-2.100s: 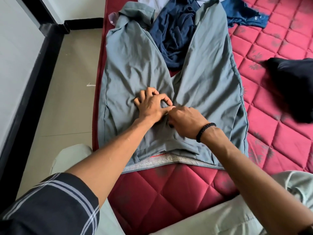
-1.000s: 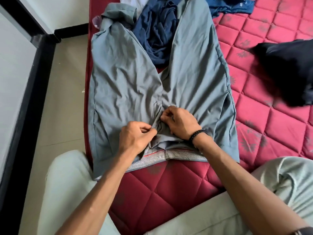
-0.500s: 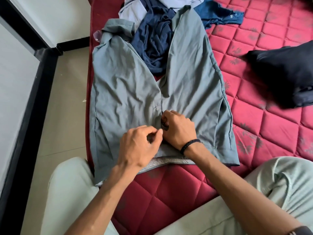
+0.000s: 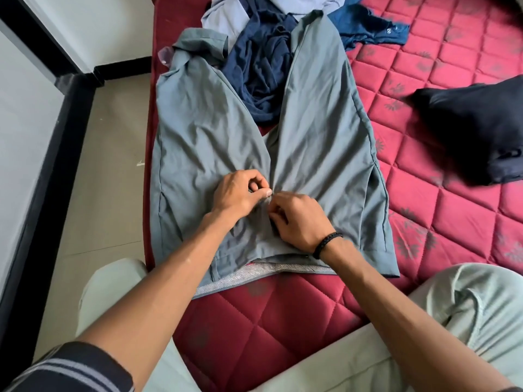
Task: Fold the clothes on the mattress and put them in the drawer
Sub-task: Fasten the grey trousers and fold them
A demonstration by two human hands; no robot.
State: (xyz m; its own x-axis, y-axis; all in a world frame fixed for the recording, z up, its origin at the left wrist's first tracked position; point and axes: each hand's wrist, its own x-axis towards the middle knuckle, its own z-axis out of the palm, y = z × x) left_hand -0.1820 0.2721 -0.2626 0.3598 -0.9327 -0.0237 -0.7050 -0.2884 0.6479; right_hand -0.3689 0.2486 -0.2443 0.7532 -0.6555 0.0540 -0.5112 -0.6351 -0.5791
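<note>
Grey trousers (image 4: pixel 203 131) lie spread flat on the red quilted mattress (image 4: pixel 452 210), waistband toward me and legs pointing away. My left hand (image 4: pixel 237 193) pinches the cloth at the fly, just below the crotch. My right hand (image 4: pixel 297 222), with a black bracelet on its wrist, grips the fly fabric right beside it; the two hands touch. A dark blue garment (image 4: pixel 260 69) lies crumpled between the trouser legs, partly under them. No drawer is in view.
A pale blue shirt (image 4: pixel 220 18) and another blue garment (image 4: pixel 368 29) lie at the far end. A black garment (image 4: pixel 475 128) sits at the right. My knees in pale green trousers (image 4: pixel 467 312) flank the mattress corner. Tiled floor (image 4: pixel 107 165) and a wall lie left.
Both hands have moved up the fly, from near the waistband toward the crotch. The camera view has shifted slightly.
</note>
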